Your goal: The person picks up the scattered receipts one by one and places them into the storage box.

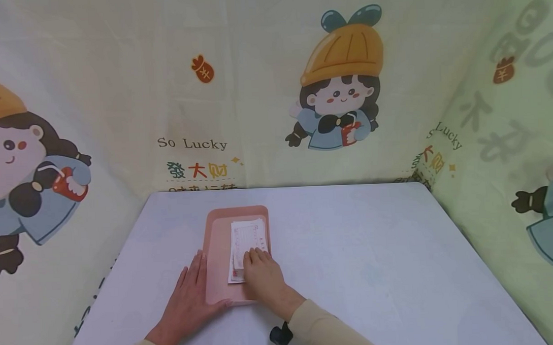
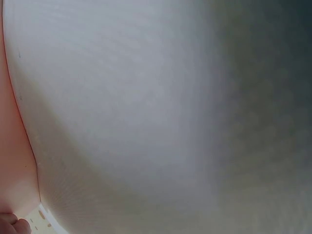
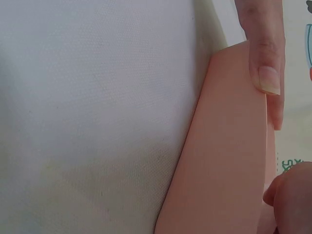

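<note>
A shallow pink tray (image 1: 217,256) lies on the table, holding a stack of white printed slips (image 1: 249,237) in its right half. My left hand (image 1: 189,297) lies along the tray's left side, fingers straight and thumb at the near rim. That thumb (image 3: 267,53) laps over the tray's edge in the right wrist view. Bent over the near end of the stack, my right hand (image 1: 266,279) grips the slips by their right side; its palm hides part of them. In the left wrist view only the tray's pink outer wall (image 2: 14,156) and a bit of fingers show.
The white table (image 1: 375,255) spreads out to the right and behind the tray. A cream cloth backdrop (image 1: 255,92) with cartoon prints stands along the back and both sides. A small black device (image 1: 281,337) sits beneath the right wrist.
</note>
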The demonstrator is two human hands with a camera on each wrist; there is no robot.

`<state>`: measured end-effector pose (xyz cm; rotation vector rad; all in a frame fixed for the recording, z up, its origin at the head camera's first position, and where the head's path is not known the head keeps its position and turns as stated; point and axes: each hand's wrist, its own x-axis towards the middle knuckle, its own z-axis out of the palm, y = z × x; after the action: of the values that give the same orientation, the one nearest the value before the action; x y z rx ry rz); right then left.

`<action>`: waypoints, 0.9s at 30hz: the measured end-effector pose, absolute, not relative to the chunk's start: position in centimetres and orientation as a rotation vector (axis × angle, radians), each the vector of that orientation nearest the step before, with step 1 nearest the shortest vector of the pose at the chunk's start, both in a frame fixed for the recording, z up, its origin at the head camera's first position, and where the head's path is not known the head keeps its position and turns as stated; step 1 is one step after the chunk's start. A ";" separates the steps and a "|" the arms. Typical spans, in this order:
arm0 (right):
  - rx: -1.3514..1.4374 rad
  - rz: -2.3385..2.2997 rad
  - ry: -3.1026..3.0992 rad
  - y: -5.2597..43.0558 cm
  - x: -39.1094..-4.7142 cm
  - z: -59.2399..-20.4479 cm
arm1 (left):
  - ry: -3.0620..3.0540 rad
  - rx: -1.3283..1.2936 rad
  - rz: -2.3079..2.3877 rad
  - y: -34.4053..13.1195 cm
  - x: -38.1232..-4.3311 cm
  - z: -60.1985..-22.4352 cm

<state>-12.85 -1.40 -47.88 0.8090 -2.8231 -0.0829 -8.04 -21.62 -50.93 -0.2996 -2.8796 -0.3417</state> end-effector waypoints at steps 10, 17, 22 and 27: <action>0.896 0.028 -2.918 -0.6 -13.1 -48.0 | -2.860 -0.319 -0.340 -21.6 -8.2 -51.1; 0.962 0.154 -2.886 0.9 -13.2 -47.5 | -2.862 -0.327 -0.339 -21.7 -8.4 -51.2; 0.890 0.327 -2.874 2.2 -13.2 -46.9 | -2.878 -0.317 -0.351 -22.1 -8.4 -51.0; 0.813 0.388 -2.884 4.1 -13.3 -46.7 | -2.938 -0.279 -0.388 -22.4 -8.2 -50.4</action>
<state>-13.31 4.14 -46.69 0.8131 -2.8840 0.3878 -8.23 -22.37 -50.43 -0.2789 -2.9384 -0.3879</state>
